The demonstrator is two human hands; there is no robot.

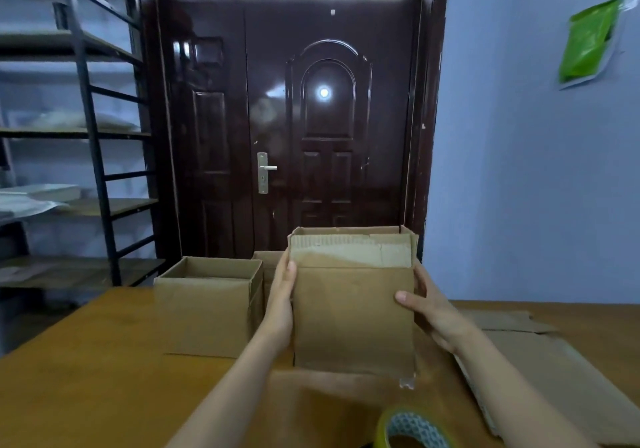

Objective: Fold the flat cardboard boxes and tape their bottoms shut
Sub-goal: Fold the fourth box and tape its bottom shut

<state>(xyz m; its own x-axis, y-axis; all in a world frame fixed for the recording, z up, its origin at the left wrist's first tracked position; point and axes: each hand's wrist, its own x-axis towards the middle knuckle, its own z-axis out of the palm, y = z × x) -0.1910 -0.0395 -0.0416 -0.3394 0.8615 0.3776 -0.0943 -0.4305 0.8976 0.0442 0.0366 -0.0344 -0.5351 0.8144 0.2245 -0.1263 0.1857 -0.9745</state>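
Observation:
A brown cardboard box (pixel 353 312) is held upright a little above the wooden table (pixel 86 378), its top flaps standing open. My left hand (pixel 281 302) grips its left side, thumb on the front face. My right hand (pixel 429 312) grips the right side, thumb also on the front. A second folded box (pixel 207 309) stands open-topped on the table to the left, and another box (pixel 268 264) shows partly behind it. Flat cardboard sheets (pixel 554 371) lie at the right. A tape roll (pixel 412 428) sits at the near edge.
A dark double door (pixel 294 118) fills the wall behind the table. Black metal shelving (pixel 90 136) with packages stands at the left. A green bag (pixel 588 42) hangs on the blue wall at the right.

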